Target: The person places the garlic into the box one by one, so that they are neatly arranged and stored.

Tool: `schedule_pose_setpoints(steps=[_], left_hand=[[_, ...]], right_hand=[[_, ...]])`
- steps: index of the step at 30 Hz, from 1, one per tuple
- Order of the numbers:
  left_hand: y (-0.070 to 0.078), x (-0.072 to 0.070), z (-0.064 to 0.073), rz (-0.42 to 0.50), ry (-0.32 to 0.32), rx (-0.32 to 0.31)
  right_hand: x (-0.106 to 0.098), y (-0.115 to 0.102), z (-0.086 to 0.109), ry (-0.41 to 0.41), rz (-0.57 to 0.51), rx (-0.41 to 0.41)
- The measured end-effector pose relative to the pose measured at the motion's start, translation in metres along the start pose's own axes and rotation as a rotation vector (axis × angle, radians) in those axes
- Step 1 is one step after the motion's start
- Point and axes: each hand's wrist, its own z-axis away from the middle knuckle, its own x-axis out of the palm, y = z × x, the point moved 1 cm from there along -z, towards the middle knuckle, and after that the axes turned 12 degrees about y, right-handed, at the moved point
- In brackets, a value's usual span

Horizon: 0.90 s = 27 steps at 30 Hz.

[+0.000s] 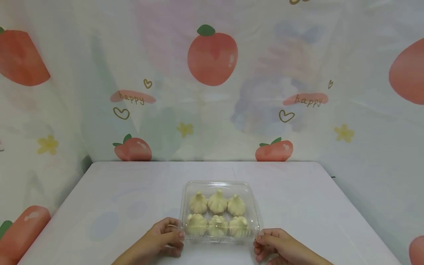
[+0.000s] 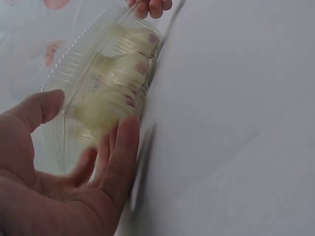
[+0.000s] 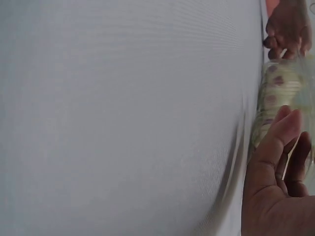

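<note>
A clear plastic clamshell box (image 1: 220, 186) sits on the table near the front, its lid down. Inside, in two rows, are several pale, ribbed garlic bulbs (image 1: 217, 202); the left wrist view shows purplish marks on the undersides of the bulbs (image 2: 129, 101). My left hand (image 1: 165, 237) holds the box's near left corner, thumb by the rim and fingers curving along the side wall. At the near right corner, my right hand (image 1: 276, 244) pinches the rim between thumb and fingers. Both hands are low, close over the tabletop.
The white-covered table (image 1: 132, 184) reaches back to a hanging cloth (image 1: 212, 110) printed with red fruit, hearts and flowers. Similar cloth hangs along the left and right sides. Folds in the cover show beside the box in the right wrist view.
</note>
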Motion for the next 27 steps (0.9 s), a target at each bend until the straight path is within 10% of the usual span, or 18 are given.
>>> schedule_pose_setpoints(steps=[12,27], left_hand=[[-0.001,-0.002,0.000,0.078,-0.229,-0.142],[-0.007,-0.007,0.007,0.148,-0.230,-0.149]], right_hand=[[0.000,0.004,-0.005,-0.116,-0.112,0.018],[0.009,0.011,-0.005,-0.117,-0.190,0.050]])
